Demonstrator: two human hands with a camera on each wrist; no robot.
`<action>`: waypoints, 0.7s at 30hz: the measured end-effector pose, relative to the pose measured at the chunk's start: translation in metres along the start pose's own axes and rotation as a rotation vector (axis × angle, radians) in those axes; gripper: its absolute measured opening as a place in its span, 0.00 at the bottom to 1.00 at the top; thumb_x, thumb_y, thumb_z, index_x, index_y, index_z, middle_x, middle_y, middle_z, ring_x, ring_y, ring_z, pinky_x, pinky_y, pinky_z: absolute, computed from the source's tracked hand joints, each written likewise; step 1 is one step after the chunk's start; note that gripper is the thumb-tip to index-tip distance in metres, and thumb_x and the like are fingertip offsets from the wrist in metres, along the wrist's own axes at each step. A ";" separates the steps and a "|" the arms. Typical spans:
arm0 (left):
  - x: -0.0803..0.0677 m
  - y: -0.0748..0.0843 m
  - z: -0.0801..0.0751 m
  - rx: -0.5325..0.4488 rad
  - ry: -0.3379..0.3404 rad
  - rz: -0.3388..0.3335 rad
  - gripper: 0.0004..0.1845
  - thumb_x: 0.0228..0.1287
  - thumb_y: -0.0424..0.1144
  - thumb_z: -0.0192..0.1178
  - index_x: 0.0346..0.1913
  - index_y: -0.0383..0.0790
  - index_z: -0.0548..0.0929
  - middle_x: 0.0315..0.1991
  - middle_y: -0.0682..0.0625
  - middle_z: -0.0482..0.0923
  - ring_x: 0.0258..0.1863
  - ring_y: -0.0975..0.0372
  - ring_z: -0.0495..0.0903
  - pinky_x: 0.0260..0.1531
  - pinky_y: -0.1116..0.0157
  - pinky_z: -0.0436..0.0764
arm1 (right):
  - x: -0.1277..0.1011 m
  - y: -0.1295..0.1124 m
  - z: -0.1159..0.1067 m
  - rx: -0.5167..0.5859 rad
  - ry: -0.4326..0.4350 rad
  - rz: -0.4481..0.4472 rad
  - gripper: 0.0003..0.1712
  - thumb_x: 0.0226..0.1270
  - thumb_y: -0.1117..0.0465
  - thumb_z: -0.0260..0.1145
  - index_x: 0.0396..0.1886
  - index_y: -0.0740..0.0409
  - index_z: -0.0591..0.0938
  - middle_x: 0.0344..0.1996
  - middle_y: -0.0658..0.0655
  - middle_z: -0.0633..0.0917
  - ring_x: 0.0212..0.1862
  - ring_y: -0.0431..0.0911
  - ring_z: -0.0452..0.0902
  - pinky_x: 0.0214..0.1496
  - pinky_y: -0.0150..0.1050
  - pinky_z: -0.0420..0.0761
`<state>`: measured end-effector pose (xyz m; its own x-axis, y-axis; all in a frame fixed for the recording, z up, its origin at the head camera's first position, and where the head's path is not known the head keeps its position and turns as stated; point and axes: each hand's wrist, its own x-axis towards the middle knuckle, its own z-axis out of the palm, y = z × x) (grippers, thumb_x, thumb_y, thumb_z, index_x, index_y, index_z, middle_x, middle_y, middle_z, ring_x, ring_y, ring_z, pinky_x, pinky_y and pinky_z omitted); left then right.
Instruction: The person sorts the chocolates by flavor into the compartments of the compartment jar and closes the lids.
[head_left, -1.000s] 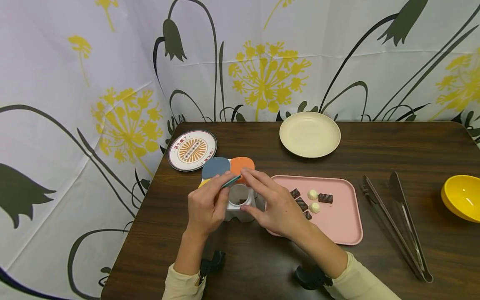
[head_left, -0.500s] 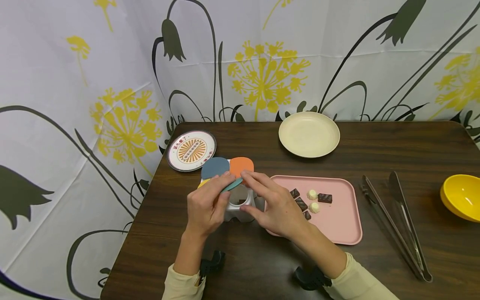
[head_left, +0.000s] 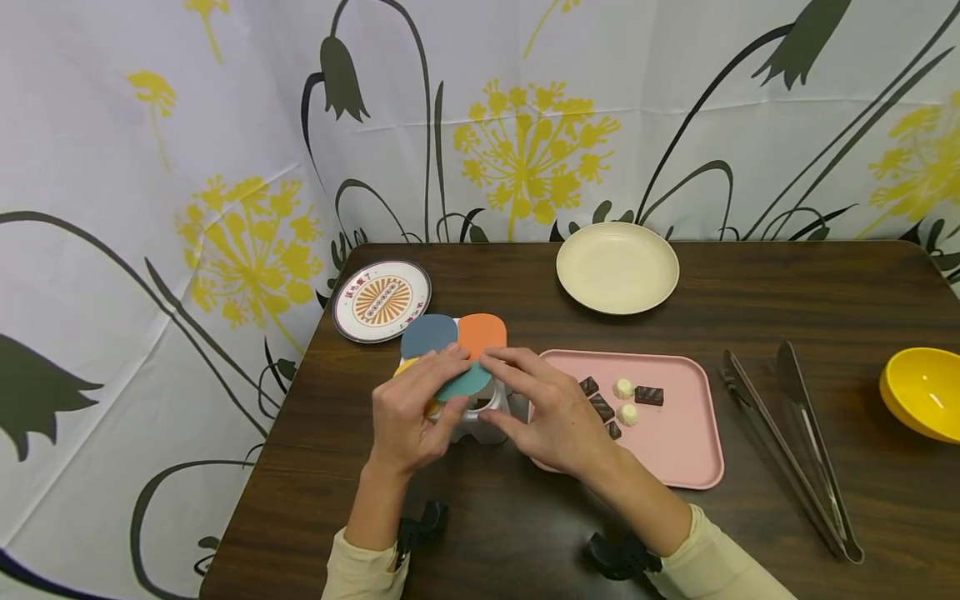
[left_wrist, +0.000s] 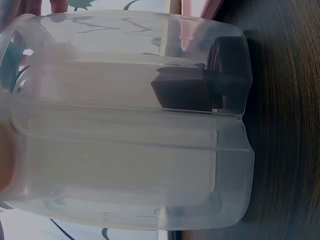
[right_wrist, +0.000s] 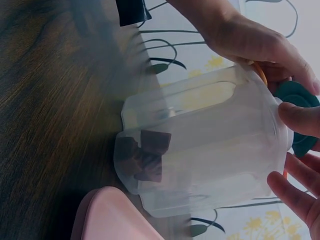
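Both hands meet at a small teal rounded lid [head_left: 467, 383], tilted over the open mouth of an upright, translucent plastic container [head_left: 480, 431].
We see the container toward the left edge of the dark wood-grain desk [head_left: 750, 300], just beside the left edge of the pink rectangular tray [head_left: 675, 454]; its long axis points straight up. The left hand [head_left: 414, 408] is nearer the lid, bent fingers at its far left edge and thumb at its near side, pinching it as far as we can tell. The right hand [head_left: 547, 404] is bent and partly spread, thumb at the container's near rim; we cannot tell whether its far fingertips touch the lid. From those right fingers, the lid lies leftward, leaving a gap on the mouth's near right.
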<state>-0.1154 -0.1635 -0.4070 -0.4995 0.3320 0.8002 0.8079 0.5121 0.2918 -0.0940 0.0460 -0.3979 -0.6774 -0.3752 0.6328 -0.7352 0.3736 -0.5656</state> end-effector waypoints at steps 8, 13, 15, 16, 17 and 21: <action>0.000 0.000 0.000 0.006 -0.004 -0.016 0.23 0.71 0.53 0.51 0.43 0.37 0.87 0.46 0.46 0.86 0.48 0.55 0.84 0.48 0.49 0.81 | -0.001 0.000 0.000 -0.044 -0.026 -0.006 0.27 0.53 0.61 0.78 0.55 0.59 0.85 0.56 0.55 0.80 0.50 0.45 0.81 0.46 0.35 0.81; 0.000 0.000 0.001 0.014 -0.005 -0.031 0.18 0.70 0.47 0.54 0.41 0.37 0.88 0.46 0.46 0.86 0.49 0.55 0.84 0.49 0.48 0.81 | -0.001 -0.001 0.000 -0.145 -0.029 -0.041 0.21 0.54 0.58 0.77 0.49 0.54 0.88 0.57 0.53 0.81 0.47 0.45 0.82 0.36 0.32 0.80; 0.000 0.001 0.001 0.020 0.000 -0.030 0.17 0.70 0.46 0.55 0.40 0.37 0.88 0.46 0.46 0.86 0.48 0.55 0.84 0.48 0.49 0.81 | -0.002 -0.002 -0.001 -0.185 -0.033 -0.053 0.20 0.55 0.57 0.77 0.50 0.52 0.88 0.56 0.53 0.81 0.47 0.45 0.81 0.33 0.31 0.79; 0.000 0.001 0.001 0.022 0.003 -0.029 0.16 0.69 0.45 0.56 0.40 0.37 0.88 0.45 0.46 0.86 0.48 0.55 0.85 0.48 0.49 0.81 | -0.002 -0.002 -0.001 -0.200 -0.034 -0.059 0.20 0.55 0.56 0.77 0.50 0.52 0.88 0.56 0.52 0.81 0.47 0.45 0.81 0.33 0.31 0.79; 0.000 0.001 0.001 0.024 0.006 -0.028 0.16 0.69 0.45 0.57 0.39 0.37 0.89 0.45 0.46 0.86 0.48 0.55 0.85 0.48 0.49 0.81 | -0.002 -0.002 -0.001 -0.215 -0.035 -0.065 0.21 0.55 0.56 0.77 0.50 0.52 0.88 0.56 0.52 0.81 0.48 0.45 0.81 0.34 0.31 0.80; 0.001 0.001 0.002 0.031 0.014 -0.021 0.14 0.67 0.45 0.59 0.38 0.37 0.89 0.45 0.47 0.86 0.47 0.56 0.85 0.48 0.50 0.81 | -0.001 -0.002 -0.002 -0.249 -0.031 -0.096 0.21 0.55 0.54 0.77 0.50 0.52 0.88 0.54 0.52 0.82 0.53 0.44 0.79 0.41 0.35 0.83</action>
<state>-0.1156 -0.1613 -0.4072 -0.5118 0.3102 0.8011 0.7868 0.5436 0.2922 -0.0913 0.0472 -0.3964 -0.6079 -0.4432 0.6588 -0.7703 0.5305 -0.3539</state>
